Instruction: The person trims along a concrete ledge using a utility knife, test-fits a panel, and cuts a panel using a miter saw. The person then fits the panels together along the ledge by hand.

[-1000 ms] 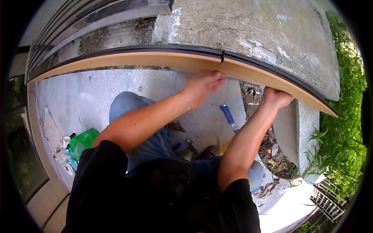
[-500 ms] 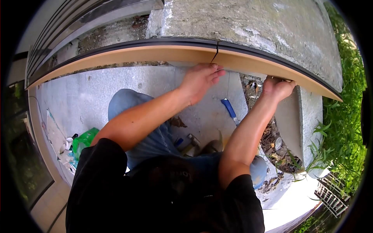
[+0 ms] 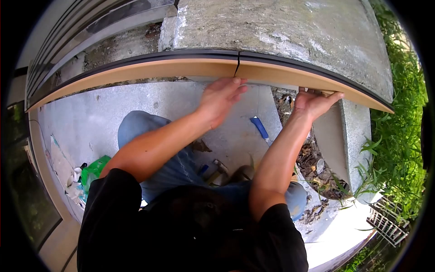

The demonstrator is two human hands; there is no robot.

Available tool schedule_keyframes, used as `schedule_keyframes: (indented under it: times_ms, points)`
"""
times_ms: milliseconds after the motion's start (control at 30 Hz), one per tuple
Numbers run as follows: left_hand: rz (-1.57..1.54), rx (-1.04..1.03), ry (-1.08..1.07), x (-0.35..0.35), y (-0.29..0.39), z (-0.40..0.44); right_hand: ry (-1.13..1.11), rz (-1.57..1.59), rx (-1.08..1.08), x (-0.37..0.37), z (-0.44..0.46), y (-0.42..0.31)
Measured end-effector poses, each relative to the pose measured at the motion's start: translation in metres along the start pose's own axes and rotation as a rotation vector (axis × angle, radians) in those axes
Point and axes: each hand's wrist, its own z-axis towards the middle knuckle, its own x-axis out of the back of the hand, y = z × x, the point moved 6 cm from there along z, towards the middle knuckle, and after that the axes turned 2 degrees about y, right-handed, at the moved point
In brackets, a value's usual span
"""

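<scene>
Two long tan boards with black top edges, a left board (image 3: 149, 69) and a right board (image 3: 281, 76), meet at a narrow dark gap. Just below this joint is my left hand (image 3: 221, 100), its thumb tip at the boards' lower edge and its other fingers loosely apart, holding nothing. Farther right, my right hand (image 3: 313, 105) grips the lower edge of the right board from below, thumb stretched to the right and fingertips partly hidden by the board. A blue-handled tool (image 3: 259, 128) lies on the grey floor between my forearms.
Behind the boards is a weathered concrete slab (image 3: 272, 27), with metal bars (image 3: 113, 20) at upper left. A green bag (image 3: 96, 167) lies on the left. Dry leaves (image 3: 317, 170) fill a trough at right, beside green plants (image 3: 398, 136). A hammer-like tool (image 3: 219, 172) rests near my legs.
The joint and both hands appear farther left in view. The dark line at the joint looks longer than one second ago. My right thumb now stretches out more along the board's lower edge.
</scene>
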Motion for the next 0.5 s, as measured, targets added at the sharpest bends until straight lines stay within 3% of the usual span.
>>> schedule_keyframes:
  times_ms: [500]
  points:
    - [0.069, -0.022, 0.033, 0.005, 0.002, 0.001, -0.037, 0.021, -0.076, 0.016, 0.010, 0.011]
